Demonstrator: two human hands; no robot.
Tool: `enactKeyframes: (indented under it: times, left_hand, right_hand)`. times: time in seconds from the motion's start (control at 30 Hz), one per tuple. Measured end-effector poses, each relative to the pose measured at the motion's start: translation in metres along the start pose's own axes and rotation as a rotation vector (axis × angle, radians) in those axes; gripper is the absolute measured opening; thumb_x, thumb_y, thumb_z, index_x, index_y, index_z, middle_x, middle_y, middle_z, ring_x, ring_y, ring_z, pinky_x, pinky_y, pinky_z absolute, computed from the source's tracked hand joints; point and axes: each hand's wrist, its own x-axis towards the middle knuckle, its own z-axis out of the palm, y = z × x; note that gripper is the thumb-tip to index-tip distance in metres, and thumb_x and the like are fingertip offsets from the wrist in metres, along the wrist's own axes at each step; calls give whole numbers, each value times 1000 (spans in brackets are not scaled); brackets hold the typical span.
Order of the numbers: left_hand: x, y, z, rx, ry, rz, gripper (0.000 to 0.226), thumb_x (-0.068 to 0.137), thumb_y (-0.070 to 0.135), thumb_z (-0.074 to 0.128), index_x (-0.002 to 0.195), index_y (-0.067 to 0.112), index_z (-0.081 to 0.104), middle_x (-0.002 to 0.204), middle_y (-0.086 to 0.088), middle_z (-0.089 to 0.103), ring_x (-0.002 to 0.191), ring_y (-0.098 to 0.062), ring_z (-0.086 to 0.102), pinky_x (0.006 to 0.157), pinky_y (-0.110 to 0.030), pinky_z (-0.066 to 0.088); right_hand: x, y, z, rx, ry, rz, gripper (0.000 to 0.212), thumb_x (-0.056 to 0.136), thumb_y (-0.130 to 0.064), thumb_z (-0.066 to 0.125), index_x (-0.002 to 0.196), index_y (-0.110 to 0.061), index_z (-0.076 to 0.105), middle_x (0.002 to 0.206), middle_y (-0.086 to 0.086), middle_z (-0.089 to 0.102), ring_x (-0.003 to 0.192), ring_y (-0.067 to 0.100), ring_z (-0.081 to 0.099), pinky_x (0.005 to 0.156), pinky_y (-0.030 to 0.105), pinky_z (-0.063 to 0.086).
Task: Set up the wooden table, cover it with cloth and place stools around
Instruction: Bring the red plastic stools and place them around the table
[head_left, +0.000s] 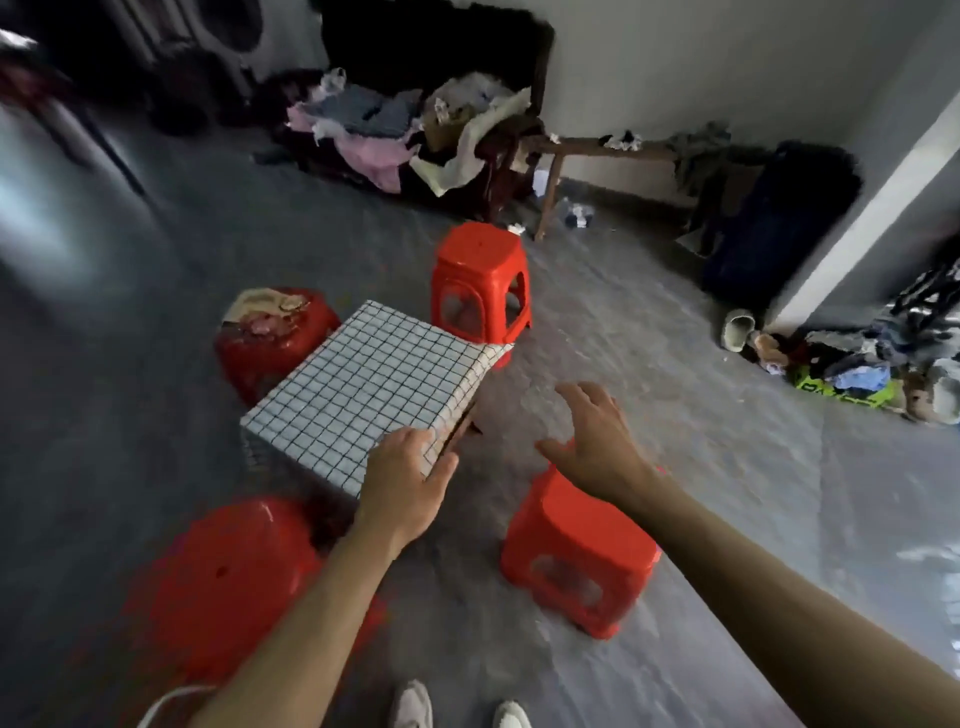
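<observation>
Checked cloth (374, 387) is seen covering the surface, mid-floor, four red stools around. Left hand (410, 480) is laid flat on the near right corner, fingers apart; right hand (597, 441) is spread over the near right stool (576, 551), gripping nothing. Corner should be smoothed down, where wood shows.

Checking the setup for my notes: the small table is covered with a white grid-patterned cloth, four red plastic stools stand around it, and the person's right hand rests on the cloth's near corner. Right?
One detail is off. In the head view the left hand rests on the near corner of the white grid-patterned cloth; the right hand hovers open above the red plastic stool on the right. The covered table and four red stools are correct.
</observation>
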Motion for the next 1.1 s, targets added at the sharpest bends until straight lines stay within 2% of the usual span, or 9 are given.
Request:
enactKeyframes:
  times: [0.07,0.17,0.27,0.37,0.47,0.67,0.77,0.9,1.1]
  left_hand:
    - [-19,-32,-27,24,31,-88,70,83,60,45,129,9,57,132,-11,55,125,-25,47,109,-39,35]
    - [-50,-83,-77,105,159,-214,61,84,52,51,122,6,62,124,-14,60,120,-28,52,107,-40,38]
    - [-93,-124,-130,128,323,-355,56,85,47,58,119,3,63,122,-16,61,120,-31,53,106,-39,37]
    - [-142,-164,-169,135,423,-487,54,87,45,58,121,3,63,125,-16,59,122,-30,50,106,-35,33]
    - [-190,-207,-197,82,493,-574,62,79,49,50,117,3,64,123,-17,60,122,-30,50,106,-35,33]
    - [-264,-313,-242,-64,568,-654,55,81,46,56,110,0,67,114,-16,64,113,-31,56,100,-37,40]
    - [-302,-369,-270,-139,600,-684,47,89,39,64,115,0,65,119,-15,61,116,-29,54,101,-34,38]
    - [-344,-432,-305,-150,618,-763,43,91,39,63,120,6,62,127,-11,54,117,-26,53,99,-31,39]
    - [-371,-508,-357,-121,671,-807,44,92,44,59,122,12,60,132,-7,53,122,-23,50,100,-32,37]
  right_hand:
    - [5,-31,20,17,-68,-76,73,75,-47,60,140,-22,37,141,12,40,128,36,39,100,53,42]
    - [11,-84,57,1,-139,-217,85,68,-59,45,142,-18,39,147,12,38,134,34,36,103,56,40]
    - [0,-146,90,-16,-232,-376,81,78,-51,64,146,-17,34,150,13,34,137,33,32,108,54,37]
    - [-18,-205,123,-65,-288,-500,76,86,-44,66,148,-16,32,152,13,29,139,34,29,110,52,34]
    - [-38,-260,156,-91,-333,-597,75,84,-43,66,146,-14,34,150,14,33,136,34,32,109,51,35]
    - [-82,-361,231,-175,-374,-678,73,81,-42,71,141,-14,41,141,14,41,130,34,39,106,48,39]
    - [-108,-418,274,-178,-402,-704,76,80,-44,71,143,-15,40,142,14,42,131,33,40,105,49,40]
    - [-137,-491,321,-206,-426,-778,73,82,-38,71,144,-15,41,145,15,40,134,33,38,110,45,36]
    - [-149,-592,380,-284,-497,-858,78,84,-44,68,149,-22,31,151,12,32,137,32,33,110,52,36]
